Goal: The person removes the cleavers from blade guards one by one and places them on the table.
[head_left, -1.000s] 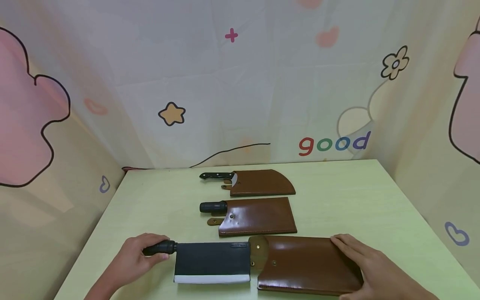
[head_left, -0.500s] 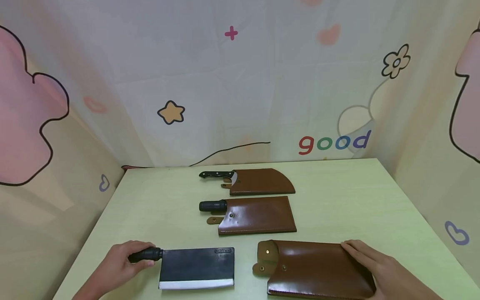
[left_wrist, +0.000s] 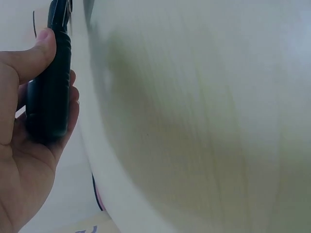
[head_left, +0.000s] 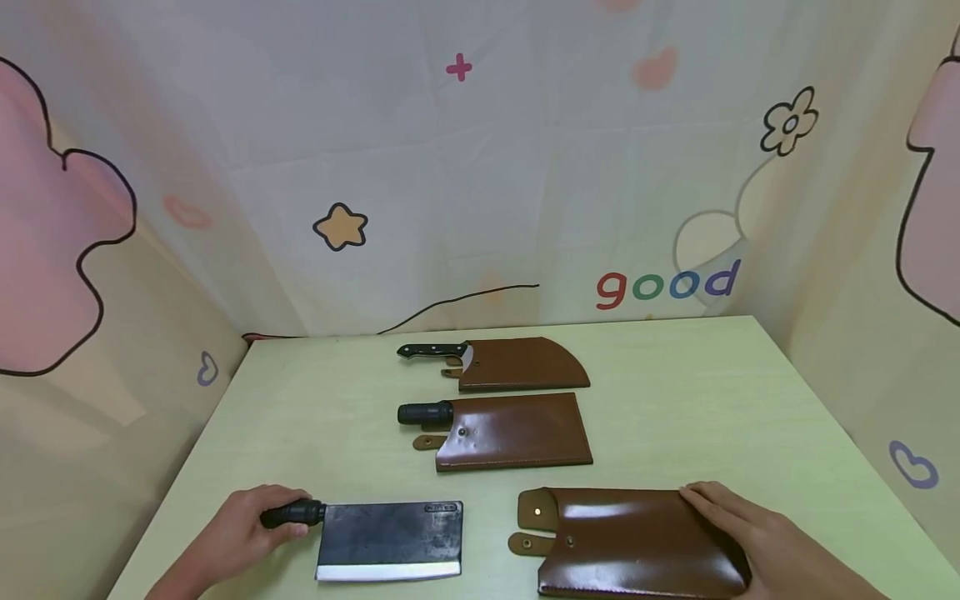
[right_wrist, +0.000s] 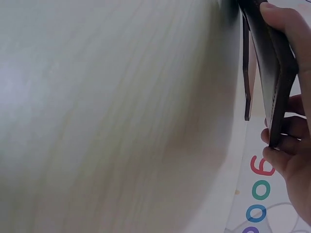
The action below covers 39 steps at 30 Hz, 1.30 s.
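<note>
Biggest stuff first: the printed curtain [head_left: 540, 192] at the back and the pale green desk [head_left: 690, 400] look the same to us as a second ago. The large brown sheath [head_left: 637, 542] up front has slid right and a bit nearer us. The bare cleaver [head_left: 390, 537] went left, so there's now a clear gap between its blade and the sheath's mouth; a second ago the blade's end was right up at the sheath's flap [head_left: 538, 508]. Versus half a second ago, both have barely budged. Further back, the sheathed cleaver [head_left: 517, 432] and the round-ended sheathed knife [head_left: 525, 364] behind it haven't moved. The right hand [head_left: 761, 533] has its fingers gripping the big sheath's closed end, and the left hand [head_left: 247, 525] holds the cleaver by its black handle [head_left: 288, 513]. Smallest, the sheath's snap strap [head_left: 531, 544] shows plainly now; earlier the blade partly covered it.

The right wrist view gives us that sheath edge-on, thumb on one edge, the other fingers [right_wrist: 287, 127] curled at the opposite one; in the head view that thumb mostly runs off the bottom. The left wrist view shows fingertips wrapped round the handle's far side, which the head view hides. Only the head view shows the whole blade. Whether the cleaver touches the desk, we can't tell.
</note>
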Each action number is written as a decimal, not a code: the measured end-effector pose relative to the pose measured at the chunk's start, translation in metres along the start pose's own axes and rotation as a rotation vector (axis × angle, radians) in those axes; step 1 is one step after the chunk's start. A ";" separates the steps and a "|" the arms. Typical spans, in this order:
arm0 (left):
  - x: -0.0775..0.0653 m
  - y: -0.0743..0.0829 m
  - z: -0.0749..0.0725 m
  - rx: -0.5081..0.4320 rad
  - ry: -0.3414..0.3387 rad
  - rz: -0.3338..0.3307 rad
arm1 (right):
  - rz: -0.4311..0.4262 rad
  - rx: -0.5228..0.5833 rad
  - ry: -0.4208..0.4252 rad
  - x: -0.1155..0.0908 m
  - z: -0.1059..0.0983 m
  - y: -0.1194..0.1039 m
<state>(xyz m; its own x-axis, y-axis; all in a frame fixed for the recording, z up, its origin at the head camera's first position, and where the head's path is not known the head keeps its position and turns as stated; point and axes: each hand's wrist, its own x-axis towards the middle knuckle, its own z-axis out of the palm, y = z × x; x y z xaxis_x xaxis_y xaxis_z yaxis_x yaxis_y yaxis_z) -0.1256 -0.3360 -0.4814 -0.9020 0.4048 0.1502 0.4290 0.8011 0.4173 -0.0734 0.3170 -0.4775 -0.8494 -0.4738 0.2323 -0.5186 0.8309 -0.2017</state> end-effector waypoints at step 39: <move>0.090 0.051 0.003 0.024 0.037 -0.088 | -0.037 0.003 -0.026 0.080 -0.014 0.000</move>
<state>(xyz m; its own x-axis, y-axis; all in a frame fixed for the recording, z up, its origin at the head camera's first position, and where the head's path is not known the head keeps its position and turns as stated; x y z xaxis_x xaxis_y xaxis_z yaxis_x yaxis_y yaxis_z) -0.1852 -0.2572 -0.4497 -0.9371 0.3166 0.1472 0.3491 0.8430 0.4092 -0.1396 0.2835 -0.4457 -0.8318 -0.5120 0.2144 -0.5502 0.8117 -0.1959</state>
